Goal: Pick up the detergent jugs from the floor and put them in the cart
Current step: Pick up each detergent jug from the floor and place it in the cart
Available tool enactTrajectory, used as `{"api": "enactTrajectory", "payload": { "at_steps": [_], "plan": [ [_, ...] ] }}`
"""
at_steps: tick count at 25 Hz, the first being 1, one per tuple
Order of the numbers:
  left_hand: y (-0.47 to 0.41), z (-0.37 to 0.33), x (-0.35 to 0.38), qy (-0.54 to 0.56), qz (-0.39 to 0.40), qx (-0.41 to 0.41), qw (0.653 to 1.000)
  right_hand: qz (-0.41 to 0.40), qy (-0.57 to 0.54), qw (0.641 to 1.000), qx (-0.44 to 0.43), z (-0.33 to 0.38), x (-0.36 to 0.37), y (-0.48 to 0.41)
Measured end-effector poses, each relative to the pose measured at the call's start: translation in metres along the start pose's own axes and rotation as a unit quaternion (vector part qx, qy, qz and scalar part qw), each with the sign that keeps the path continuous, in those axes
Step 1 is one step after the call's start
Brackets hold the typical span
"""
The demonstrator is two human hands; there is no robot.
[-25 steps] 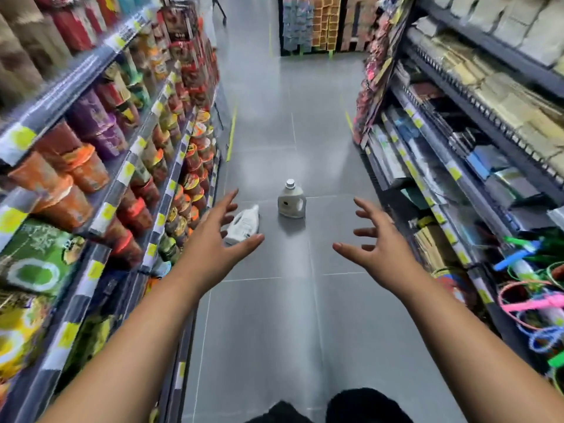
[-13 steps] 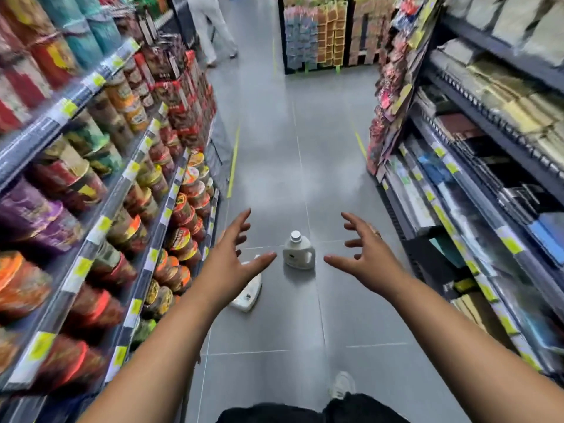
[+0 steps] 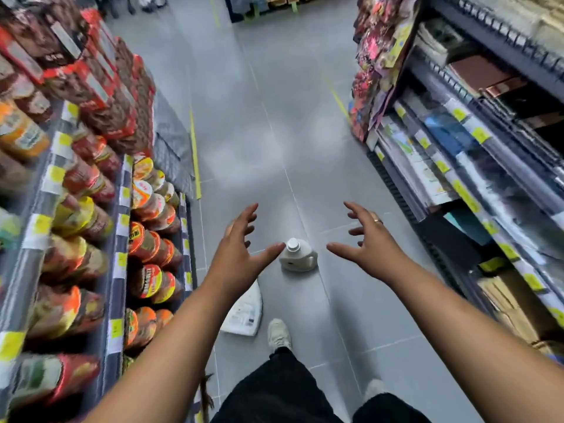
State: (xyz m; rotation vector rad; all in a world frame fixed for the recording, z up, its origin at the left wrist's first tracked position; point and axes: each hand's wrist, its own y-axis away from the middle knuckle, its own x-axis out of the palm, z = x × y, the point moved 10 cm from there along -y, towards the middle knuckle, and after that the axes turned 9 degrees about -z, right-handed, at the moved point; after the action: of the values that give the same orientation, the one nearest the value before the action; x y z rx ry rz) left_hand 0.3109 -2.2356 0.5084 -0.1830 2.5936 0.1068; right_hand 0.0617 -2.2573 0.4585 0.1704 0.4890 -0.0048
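Person has stepped fwd since the earlier frames: both detergent jugs now sit closer & lower in view, hands further out over them. Left hand (image 3: 236, 257) & right hand (image 3: 370, 247) both spread wide, fingers splayed, gripping nothing. Upright white plastic jug w/ round white cap (image 3: 298, 255) stands on the grey tiled floor (image 3: 268, 141) betw the two hands, left thumb tip just beside its cap in view, contact can't tell. Second white jug lying on its side (image 3: 245, 311) rests on floor below left wrist, partly hidden by forearm, near a light sneaker (image 3: 278, 334). Shelves of instant noodle cups (image 3: 149, 239) on left, stationery shelves (image 3: 457, 154) on right
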Motion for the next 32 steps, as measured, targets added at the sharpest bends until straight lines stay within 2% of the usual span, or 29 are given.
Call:
{"api": "enactTrajectory", "payload": {
  "at_steps": [5, 11, 15, 19, 21, 24, 27, 30, 32],
  "plan": [
    [-0.096, 0.079, 0.043, -0.009, 0.021, 0.002, 1.0, -0.044, -0.019, 0.997, 0.053, -0.078, 0.056, -0.076],
    [-0.142, 0.206, 0.139, 0.0, 0.043, -0.007, 0.999, -0.032, -0.069, 0.994, 0.074, -0.207, 0.136, -0.131],
    [-0.162, 0.308, 0.21, -0.014, 0.043, -0.007, 0.999, -0.023, -0.058, 0.996, 0.06, -0.302, 0.196, -0.17],
    [-0.188, 0.393, 0.276, -0.052, 0.068, 0.027, 0.996, -0.006, -0.054, 0.996, 0.064, -0.394, 0.258, -0.212],
    [-0.198, 0.425, 0.308, -0.033, 0.08, 0.048, 0.995, 0.006, -0.063, 0.996, 0.067, -0.439, 0.291, -0.232],
    [-0.205, 0.448, 0.342, -0.032, 0.095, 0.121, 0.988, 0.025, -0.067, 0.996, 0.057, -0.486, 0.332, -0.254],
    [-0.217, 0.464, 0.355, -0.067, 0.038, 0.205, 0.976, 0.033, -0.077, 0.996, 0.034, -0.516, 0.366, -0.271],
    [-0.237, 0.47, 0.355, -0.036, -0.054, 0.225, 0.972, -0.018, -0.106, 0.994, 0.029, -0.527, 0.373, -0.282],
    [-0.247, 0.467, 0.351, -0.024, -0.081, 0.223, 0.971, -0.047, -0.129, 0.99, 0.032, -0.525, 0.374, -0.283]
  ]
}}
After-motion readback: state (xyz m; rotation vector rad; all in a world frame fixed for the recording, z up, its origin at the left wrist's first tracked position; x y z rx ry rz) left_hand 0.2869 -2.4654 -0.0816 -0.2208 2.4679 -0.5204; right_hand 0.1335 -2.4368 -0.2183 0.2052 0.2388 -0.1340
